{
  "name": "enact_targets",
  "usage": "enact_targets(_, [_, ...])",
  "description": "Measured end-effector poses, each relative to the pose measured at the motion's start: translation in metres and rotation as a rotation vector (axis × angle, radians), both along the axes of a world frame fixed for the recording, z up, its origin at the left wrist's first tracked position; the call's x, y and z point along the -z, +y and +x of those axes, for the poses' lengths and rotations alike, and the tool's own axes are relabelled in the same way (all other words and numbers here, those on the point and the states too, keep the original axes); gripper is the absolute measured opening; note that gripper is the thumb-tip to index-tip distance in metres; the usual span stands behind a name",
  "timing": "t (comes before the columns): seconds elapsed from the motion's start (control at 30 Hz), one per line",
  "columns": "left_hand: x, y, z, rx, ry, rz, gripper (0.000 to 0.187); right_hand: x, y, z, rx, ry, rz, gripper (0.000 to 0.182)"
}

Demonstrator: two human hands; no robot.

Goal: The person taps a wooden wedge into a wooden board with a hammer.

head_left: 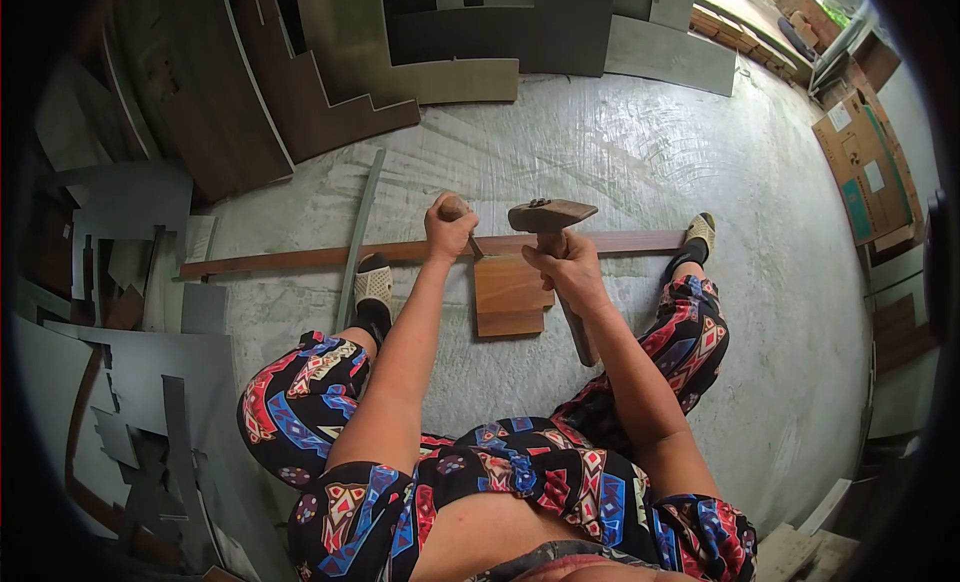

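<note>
My left hand (446,232) is wrapped round the wooden handle of a chisel (459,210), whose blade points down at the long brown wooden strip (420,251). In my right hand (570,269) is a hammer (552,216), gripped by its handle just below the head and raised over the strip. The hammer's handle end hangs down past my wrist. Beneath the strip and between my hands lies a wooden block (508,292) with a notched right side. My feet rest at the strip, one near its middle left and one at its right end.
A thin grey-green strip (362,237) lies across the brown one near my left foot. Dark boards (200,92) and stepped panels (450,80) stand along the back. Cut panel scraps (130,382) pile up at the left. A cardboard box (868,167) leans at the right.
</note>
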State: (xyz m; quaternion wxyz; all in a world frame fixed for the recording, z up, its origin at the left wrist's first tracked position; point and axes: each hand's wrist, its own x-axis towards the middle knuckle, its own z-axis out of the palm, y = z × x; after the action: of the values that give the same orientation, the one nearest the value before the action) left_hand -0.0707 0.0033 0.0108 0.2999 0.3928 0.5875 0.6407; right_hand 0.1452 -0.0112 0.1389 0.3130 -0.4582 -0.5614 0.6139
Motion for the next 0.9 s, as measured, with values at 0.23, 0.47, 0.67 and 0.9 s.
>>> enact_targets(0.23, [0.008,0.002,0.012,-0.013,0.094,-0.012,0.017,-0.002,0.001,-0.003,-0.020,-0.013,0.060,0.021])
enact_targets(0.47, [0.002,-0.001,0.033,0.019,0.174,-0.105,0.020,0.006,0.005,-0.023,-0.031,-0.101,0.232,0.030])
enact_targets(0.67, [-0.004,-0.004,0.036,0.052,0.145,-0.026,0.021,0.026,0.015,-0.036,-0.090,-0.282,0.182,0.037])
enact_targets(0.9, [-0.004,-0.004,0.038,0.069,0.091,-0.070,0.023,0.019,0.008,-0.037,-0.074,-0.147,0.263,0.021])
